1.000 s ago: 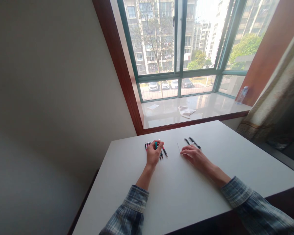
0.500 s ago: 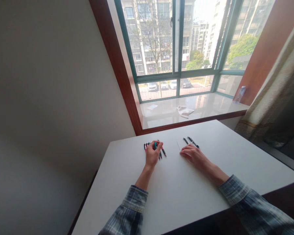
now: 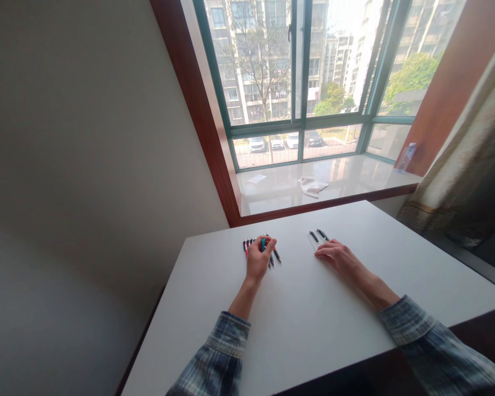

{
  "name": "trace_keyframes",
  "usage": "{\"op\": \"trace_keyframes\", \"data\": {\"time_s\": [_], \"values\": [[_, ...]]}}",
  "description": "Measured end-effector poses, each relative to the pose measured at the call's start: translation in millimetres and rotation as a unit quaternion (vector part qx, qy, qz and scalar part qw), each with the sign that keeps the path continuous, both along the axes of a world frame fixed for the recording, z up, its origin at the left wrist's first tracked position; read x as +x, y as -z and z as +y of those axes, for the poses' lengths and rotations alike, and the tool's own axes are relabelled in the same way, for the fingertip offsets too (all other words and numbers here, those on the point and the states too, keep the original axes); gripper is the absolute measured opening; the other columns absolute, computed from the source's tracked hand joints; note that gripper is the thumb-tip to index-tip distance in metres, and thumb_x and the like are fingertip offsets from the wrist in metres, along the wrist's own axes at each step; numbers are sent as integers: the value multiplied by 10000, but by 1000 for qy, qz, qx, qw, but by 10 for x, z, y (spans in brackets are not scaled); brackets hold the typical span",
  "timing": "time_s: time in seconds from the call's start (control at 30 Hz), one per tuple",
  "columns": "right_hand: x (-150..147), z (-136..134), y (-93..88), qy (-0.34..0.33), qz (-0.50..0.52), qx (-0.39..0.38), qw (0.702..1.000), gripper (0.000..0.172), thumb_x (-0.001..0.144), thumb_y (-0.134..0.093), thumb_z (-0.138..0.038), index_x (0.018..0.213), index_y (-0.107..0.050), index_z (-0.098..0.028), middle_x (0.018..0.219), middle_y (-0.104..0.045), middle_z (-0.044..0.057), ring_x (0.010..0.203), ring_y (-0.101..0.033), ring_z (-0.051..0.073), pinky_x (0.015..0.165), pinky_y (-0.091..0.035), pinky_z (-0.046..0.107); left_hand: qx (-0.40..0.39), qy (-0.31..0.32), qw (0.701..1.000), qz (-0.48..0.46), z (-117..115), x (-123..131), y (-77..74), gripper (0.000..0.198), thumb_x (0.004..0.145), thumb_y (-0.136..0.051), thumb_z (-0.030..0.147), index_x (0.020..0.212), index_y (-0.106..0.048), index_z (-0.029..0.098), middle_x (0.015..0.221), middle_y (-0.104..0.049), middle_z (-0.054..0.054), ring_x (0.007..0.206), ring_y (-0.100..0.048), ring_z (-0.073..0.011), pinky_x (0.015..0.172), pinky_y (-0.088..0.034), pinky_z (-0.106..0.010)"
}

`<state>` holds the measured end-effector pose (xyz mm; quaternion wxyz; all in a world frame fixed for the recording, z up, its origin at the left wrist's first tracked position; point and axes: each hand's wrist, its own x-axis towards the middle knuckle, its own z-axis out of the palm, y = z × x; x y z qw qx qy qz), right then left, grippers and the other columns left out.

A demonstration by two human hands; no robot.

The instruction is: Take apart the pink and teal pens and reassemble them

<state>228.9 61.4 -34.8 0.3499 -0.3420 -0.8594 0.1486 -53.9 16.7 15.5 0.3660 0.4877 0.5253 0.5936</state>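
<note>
My left hand (image 3: pixel 259 258) is closed around a short teal tube-like piece (image 3: pixel 263 245), perhaps part of a pen. Beneath and around that hand lies a row of pens (image 3: pixel 276 255) with black and red parts, partly hidden by my fingers. My right hand (image 3: pixel 334 254) rests low on the table, fingertips together on the near end of a thin pale stick (image 3: pixel 311 241) that looks like a pen refill. Just beyond its fingers lie two black pens, a left one (image 3: pixel 314 236) and a right one (image 3: pixel 322 234), the latter partly covered by the hand.
The white table (image 3: pixel 305 319) stands against a wall and a window sill. On the sill (image 3: pixel 280 198) are a crumpled cloth (image 3: pixel 312 187), a white paper (image 3: pixel 256 179) and a clear bottle (image 3: pixel 406 158). A curtain (image 3: pixel 445 159) hangs at the right.
My right hand has slid right with the thin stick, which now lies close beside the two black pens. My left hand has stayed almost in place, still holding the teal piece.
</note>
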Motion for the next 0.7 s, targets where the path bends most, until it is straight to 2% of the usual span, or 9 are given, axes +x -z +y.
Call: {"op": "trace_keyframes", "data": {"time_s": [0.57, 0.7], "values": [[32, 7, -7, 7, -12, 7, 1000, 207, 980, -593, -263, 957, -799, -274, 1016, -781, 61, 935, -687, 270, 859, -597, 445, -8, 15, 1000, 18, -6, 12, -10, 380, 764, -779, 537, 830, -697, 172, 680, -686, -21, 544, -592, -129, 483, -404, -227], [10, -24, -64, 15, 6, 15, 1000, 188, 984, -599, -277, 1053, -774, -278, 1021, -777, 64, 960, -691, 276, 847, -590, 445, -5, 11, 999, 42, -10, 18, -16, 330, 794, -767, 501, 831, -728, 176, 731, -706, -28, 628, -640, -153, 552, -456, -241]]}}
